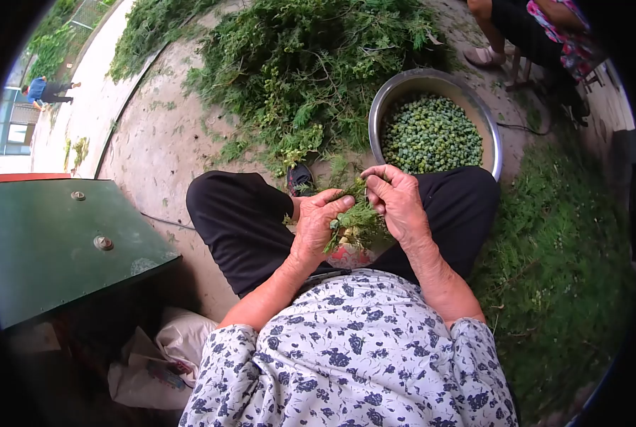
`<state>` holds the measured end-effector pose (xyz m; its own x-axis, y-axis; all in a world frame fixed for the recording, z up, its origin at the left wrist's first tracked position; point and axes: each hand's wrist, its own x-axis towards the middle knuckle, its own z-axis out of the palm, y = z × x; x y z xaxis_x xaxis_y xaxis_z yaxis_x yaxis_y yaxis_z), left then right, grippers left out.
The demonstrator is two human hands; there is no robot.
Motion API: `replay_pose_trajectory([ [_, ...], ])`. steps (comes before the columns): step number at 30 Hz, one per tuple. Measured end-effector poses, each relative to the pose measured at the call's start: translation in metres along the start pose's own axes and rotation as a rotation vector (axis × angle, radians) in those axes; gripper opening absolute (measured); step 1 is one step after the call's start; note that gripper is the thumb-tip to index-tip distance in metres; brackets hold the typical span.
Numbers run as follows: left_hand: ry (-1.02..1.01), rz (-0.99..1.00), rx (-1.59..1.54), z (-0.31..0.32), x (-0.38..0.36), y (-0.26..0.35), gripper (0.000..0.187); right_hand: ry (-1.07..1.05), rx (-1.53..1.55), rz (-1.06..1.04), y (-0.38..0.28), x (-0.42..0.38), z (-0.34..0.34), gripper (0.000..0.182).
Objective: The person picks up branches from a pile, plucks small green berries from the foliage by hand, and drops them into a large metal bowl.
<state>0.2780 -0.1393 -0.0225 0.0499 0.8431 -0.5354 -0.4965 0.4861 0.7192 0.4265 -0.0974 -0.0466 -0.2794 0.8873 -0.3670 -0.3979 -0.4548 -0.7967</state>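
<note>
Over my lap, my left hand (322,222) is closed around a green conifer sprig (361,222) with feathery, scaly leaves. My right hand (396,201) pinches at the sprig's upper part, thumb and forefinger together; whether a cone sits between those fingertips is too small to tell. A few pale green cones show on the sprig beside my left thumb. Just beyond my right knee stands a wide metal basin (494,135), partly filled with small round green cones (432,134).
A large heap of cut conifer branches (311,64) lies ahead. More greenery (553,263) covers the ground to my right. At left are a green metal panel (69,238) and a white sack (183,338). Another person (538,35) sits at upper right; someone in blue (44,91) is far left.
</note>
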Motion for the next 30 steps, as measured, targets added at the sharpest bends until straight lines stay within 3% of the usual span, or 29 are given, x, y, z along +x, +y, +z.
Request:
replay_pose_trajectory([
  [4,0.047,0.007,0.068,-0.004,-0.005,0.004,0.005,0.247,-0.063,-0.203,-0.007,0.018,-0.032,0.011],
  [7,-0.034,0.038,0.026,-0.008,-0.003,0.0,0.007,0.128,0.092,-0.048,-0.027,0.012,-0.025,0.011],
  [9,-0.037,0.026,0.027,-0.003,-0.002,0.001,0.008,-0.132,0.157,0.026,-0.02,0.013,-0.028,0.016],
  [11,-0.03,0.016,0.035,-0.005,0.0,-0.001,0.009,-0.174,0.104,0.113,-0.019,0.01,-0.018,0.024],
  [17,-0.089,0.1,0.114,-0.013,0.009,-0.011,0.012,-0.179,-0.205,0.202,-0.017,0.002,-0.006,0.017],
  [20,-0.07,0.057,0.011,-0.002,0.004,-0.007,0.013,0.121,-0.286,-0.049,-0.011,0.004,0.0,0.013],
  [21,-0.04,0.052,0.01,0.0,0.003,-0.004,0.011,0.25,-0.359,-0.199,-0.013,0.011,-0.012,0.011],
  [23,-0.009,0.047,0.011,0.001,0.003,0.0,0.009,0.469,-0.356,-0.298,-0.039,0.021,-0.043,0.008],
  [26,0.109,0.102,0.081,0.001,0.004,0.002,0.005,0.688,-1.268,-0.634,-0.075,0.025,-0.077,0.035],
  [27,0.113,0.102,0.077,0.0,0.005,0.0,0.005,0.789,-1.408,-0.711,-0.077,0.029,-0.089,0.039],
  [29,0.148,0.149,0.145,-0.002,0.009,-0.001,0.016,0.754,-1.391,-0.694,-0.086,0.021,-0.086,0.041],
  [30,0.149,0.146,0.125,0.0,0.009,-0.001,0.017,0.551,-1.162,-0.523,-0.086,0.018,-0.083,0.046],
])
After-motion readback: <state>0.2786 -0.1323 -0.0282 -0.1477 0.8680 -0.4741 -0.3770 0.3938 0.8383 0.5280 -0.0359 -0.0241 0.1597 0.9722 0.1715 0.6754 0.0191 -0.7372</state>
